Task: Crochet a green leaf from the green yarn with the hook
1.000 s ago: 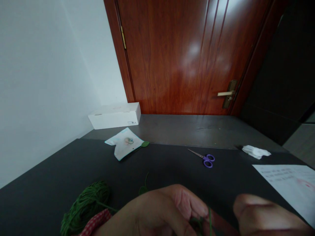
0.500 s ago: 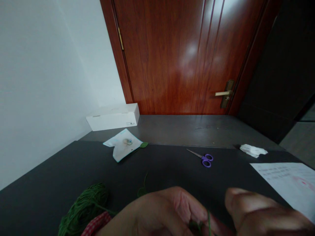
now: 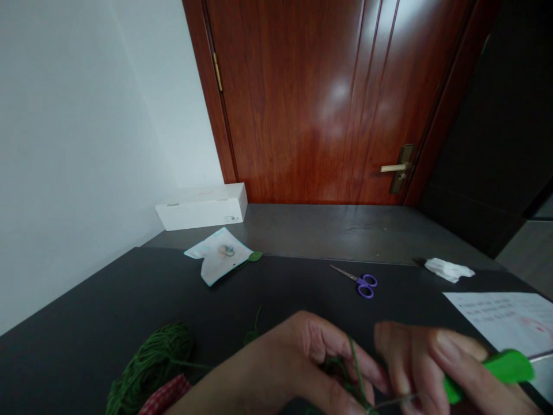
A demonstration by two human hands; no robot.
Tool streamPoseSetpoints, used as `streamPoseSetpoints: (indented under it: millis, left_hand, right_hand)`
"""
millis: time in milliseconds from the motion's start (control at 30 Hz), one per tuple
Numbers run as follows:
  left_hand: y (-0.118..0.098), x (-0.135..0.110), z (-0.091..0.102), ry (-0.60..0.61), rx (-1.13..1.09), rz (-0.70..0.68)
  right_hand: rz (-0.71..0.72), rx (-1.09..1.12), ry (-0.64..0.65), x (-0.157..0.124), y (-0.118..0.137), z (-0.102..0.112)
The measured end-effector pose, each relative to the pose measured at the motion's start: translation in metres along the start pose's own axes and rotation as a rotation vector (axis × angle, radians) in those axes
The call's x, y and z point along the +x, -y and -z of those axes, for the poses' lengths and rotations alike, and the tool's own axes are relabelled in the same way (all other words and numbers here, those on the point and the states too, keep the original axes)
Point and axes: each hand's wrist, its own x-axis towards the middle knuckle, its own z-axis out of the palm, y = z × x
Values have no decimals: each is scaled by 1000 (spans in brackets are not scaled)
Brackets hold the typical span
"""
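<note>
My left hand (image 3: 294, 363) is at the bottom middle, its fingers closed round green yarn (image 3: 356, 366), with one strand drawn over a finger. My right hand (image 3: 415, 357) grips a crochet hook (image 3: 507, 367) by its bright green handle. The thin metal shaft points left and meets the yarn beside my left fingertips. The worked yarn is mostly hidden by the fingers and cut off by the lower edge. From a green yarn ball (image 3: 151, 363) at the lower left, a strand runs toward my left arm.
Purple-handled scissors (image 3: 366, 285) lie on the dark table (image 3: 78, 305). Behind on the left are a white pouch (image 3: 222, 265) with a green leaf-shaped piece (image 3: 256, 256) and a white box (image 3: 203, 210). Crumpled tissue (image 3: 447, 269) and a printed sheet (image 3: 505, 311) lie at the right.
My right hand has come left, close to my left hand, and the green-handled crochet hook now shows in it. My left hand has risen slightly. The view has shifted a little.
</note>
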Motion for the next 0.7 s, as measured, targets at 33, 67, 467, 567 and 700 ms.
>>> streamPoseSetpoints:
  millis: [33, 67, 467, 567, 700]
  left_hand:
    - [-1, -1, -2, -45, 21, -40]
    - [-2, -2, -4, -86, 50, -78]
    - [0, -2, -11, -363, 382, -256]
    - [2, -1, -14, -381, 391, -293]
    - [4, 0, -17, -426, 411, -325]
  right_hand:
    - [1, 5, -16, 0, -1, 0]
    - [5, 3, -36, -1, -2, 0]
    - [-217, 134, -277, 4, -5, -14]
    - [-253, 163, -344, 4, -6, -15]
    - [-209, 145, -326, 4, -9, -12]
